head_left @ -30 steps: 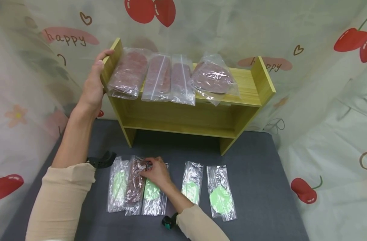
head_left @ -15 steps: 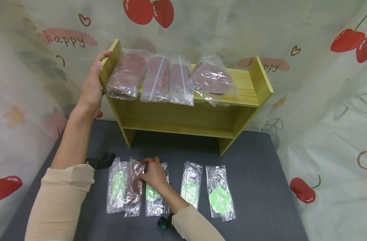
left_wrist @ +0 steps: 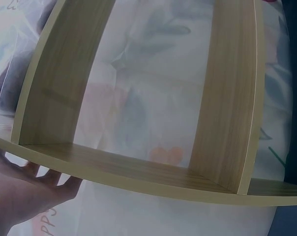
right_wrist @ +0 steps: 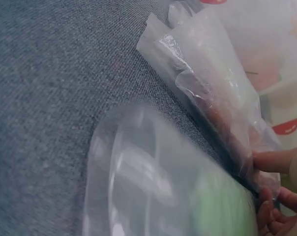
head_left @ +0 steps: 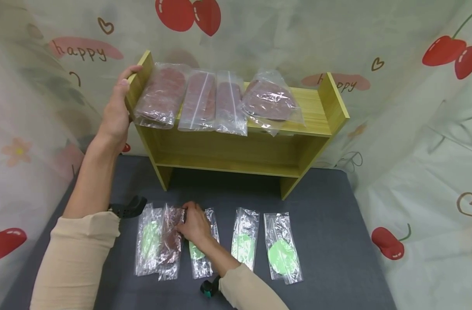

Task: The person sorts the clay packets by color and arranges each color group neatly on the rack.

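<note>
On the surface, right hand pinches brown packet; left hand grips shelf. Overlap could drag leftmost green packet along.

Pale curtain around back and both sides, wrinkled at right. Print: red cherries, brown hearts, orange flower, faded grey leaves, pink patch reading "happy" upper left. Dark blue-grey table below, rounded far right corner; right wrist view shows woven texture. Soft light, brighter lower right curtain.
</note>
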Motion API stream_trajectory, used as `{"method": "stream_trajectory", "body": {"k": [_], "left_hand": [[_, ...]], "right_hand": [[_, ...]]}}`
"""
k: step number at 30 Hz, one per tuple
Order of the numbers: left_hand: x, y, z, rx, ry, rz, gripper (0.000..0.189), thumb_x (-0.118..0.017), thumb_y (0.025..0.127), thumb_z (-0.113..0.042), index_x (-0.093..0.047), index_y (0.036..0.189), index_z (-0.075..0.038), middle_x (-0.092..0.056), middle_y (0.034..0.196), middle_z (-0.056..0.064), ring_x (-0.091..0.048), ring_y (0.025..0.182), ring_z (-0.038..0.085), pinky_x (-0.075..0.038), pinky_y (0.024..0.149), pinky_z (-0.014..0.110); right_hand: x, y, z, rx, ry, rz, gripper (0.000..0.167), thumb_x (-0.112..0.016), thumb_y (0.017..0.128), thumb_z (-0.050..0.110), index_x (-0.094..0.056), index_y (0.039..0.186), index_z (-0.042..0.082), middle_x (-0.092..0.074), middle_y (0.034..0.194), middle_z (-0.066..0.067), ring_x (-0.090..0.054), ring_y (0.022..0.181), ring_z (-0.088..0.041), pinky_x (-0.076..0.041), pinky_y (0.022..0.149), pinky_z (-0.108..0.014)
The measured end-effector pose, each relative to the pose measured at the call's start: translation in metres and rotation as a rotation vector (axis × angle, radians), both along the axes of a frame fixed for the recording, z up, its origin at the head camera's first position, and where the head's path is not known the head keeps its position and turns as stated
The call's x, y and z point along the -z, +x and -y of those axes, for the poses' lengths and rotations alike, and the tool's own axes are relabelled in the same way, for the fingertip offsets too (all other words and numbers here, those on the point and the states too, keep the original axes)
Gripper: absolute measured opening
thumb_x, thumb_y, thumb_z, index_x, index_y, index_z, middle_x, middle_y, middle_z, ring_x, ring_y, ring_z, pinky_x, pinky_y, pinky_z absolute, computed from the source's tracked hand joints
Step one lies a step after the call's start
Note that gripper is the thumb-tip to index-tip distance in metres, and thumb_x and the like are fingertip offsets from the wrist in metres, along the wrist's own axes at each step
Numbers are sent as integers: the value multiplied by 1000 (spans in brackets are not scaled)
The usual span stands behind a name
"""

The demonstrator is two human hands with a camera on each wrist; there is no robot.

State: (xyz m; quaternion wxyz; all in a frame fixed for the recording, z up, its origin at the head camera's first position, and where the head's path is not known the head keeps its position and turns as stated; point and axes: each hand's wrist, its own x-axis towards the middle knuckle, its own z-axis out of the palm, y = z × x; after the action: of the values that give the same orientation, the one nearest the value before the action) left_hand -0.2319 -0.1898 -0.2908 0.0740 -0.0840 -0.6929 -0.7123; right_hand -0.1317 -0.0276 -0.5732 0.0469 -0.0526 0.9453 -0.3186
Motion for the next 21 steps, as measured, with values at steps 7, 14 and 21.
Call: {"method": "stream_trajectory", "body": {"k": [7, 14, 21], "left_hand": [[0, 0, -1, -4, -6, 4, 44, -22, 105, -38, -43, 144, -35, -35, 129, 5, -41, 105, 21, -30, 87, 40], [-1, -1, -1, 2, 10, -9, 44, -23, 105, -37, -44, 144, -34, -36, 128, 5, -41, 106, 21, -29, 88, 40], [1, 0, -1, 3, 34, -14, 44, -24, 105, -36, -45, 143, -33, -38, 124, 6, -43, 102, 21, -30, 86, 40]], "right_hand": [[3, -1, -6, -25, -137, -37, 60, -89, 68, 18, -60, 121, 17, -68, 107, -1, -64, 87, -15, -51, 71, -28], [2, -3, -14, -42, -382, -59, 56, -87, 72, 6, -60, 120, 14, -64, 96, 1, -62, 82, -7, -49, 70, -21], [-2, 0, -21, -20, -663, 62, 57, -81, 77, -1, -59, 126, 16, -64, 106, -4, -66, 83, -10, -53, 64, -25]]}}
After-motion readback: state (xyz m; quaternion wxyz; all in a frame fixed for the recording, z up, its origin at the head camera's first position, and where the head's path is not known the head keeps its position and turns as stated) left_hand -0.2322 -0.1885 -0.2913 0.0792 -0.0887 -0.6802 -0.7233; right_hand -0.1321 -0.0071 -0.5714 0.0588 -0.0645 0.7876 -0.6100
